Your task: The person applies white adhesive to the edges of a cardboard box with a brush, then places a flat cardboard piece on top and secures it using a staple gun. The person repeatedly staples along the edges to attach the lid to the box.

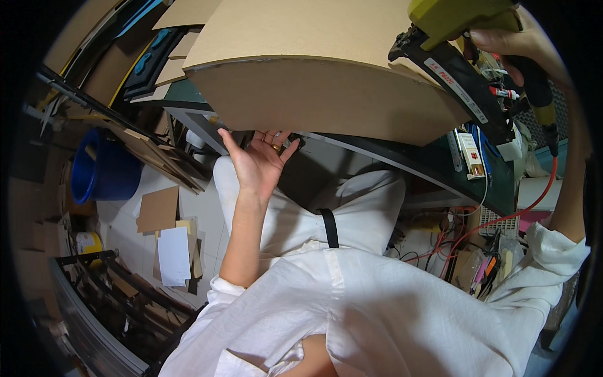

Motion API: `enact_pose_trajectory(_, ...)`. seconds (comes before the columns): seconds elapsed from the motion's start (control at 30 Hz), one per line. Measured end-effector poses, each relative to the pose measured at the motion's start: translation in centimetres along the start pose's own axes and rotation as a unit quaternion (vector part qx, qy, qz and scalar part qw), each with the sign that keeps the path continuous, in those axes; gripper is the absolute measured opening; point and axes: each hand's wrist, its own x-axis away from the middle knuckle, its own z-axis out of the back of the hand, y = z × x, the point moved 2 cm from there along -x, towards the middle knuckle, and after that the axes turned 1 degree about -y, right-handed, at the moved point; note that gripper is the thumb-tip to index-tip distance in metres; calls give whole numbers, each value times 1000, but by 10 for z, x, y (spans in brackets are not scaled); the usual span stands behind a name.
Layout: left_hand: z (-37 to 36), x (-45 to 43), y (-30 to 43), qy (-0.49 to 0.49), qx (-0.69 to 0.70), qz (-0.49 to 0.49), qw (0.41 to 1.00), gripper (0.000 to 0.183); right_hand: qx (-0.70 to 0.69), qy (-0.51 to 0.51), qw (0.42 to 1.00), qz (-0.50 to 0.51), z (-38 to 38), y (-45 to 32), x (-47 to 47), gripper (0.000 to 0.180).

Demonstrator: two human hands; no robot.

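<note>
A large fibreboard box-like piece stands in front of me, with a light top panel (301, 30) meeting a brown front panel (320, 101) along a rough edge. My right hand (532, 52) grips a green and black pneumatic pin nailer (452, 87) at the right end of that piece. The nailer's black magazine slants down across the front panel's right side; whether its nose touches the board I cannot tell. Below the front panel's lower edge is my left hand (259, 162), palm up and fingers spread, with a ring on one finger. Some of its fingertips are at or behind that edge.
A red air hose (541, 193) hangs from the nailer at right. The dark green tabletop (490, 186) holds a small carton (470, 151). Left on the floor are a blue bucket (110, 165), board offcuts (160, 207) and a black metal frame (94, 325).
</note>
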Motion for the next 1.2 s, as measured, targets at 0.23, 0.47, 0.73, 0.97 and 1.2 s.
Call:
enact_pose_trajectory(0.23,8,-10,11,11,-125,-6,992,104,-4,-14,1000,-1,-4,3,-3,29)
enact_pose_trajectory(0.47,8,-11,10,-15,-129,-31,991,96,-9,-3,1000,1,1,4,-7,28)
enact_pose_trajectory(0.73,10,-10,12,-23,-95,-18,995,93,-12,-4,1000,3,1,6,-10,28)
enact_pose_trajectory(0.97,11,-10,11,-28,-100,-19,994,94,-13,-5,1000,6,1,4,-12,27)
enact_pose_trajectory(1.2,12,-10,11,-32,-92,-18,995,93,-14,-7,1000,8,0,2,-15,27)
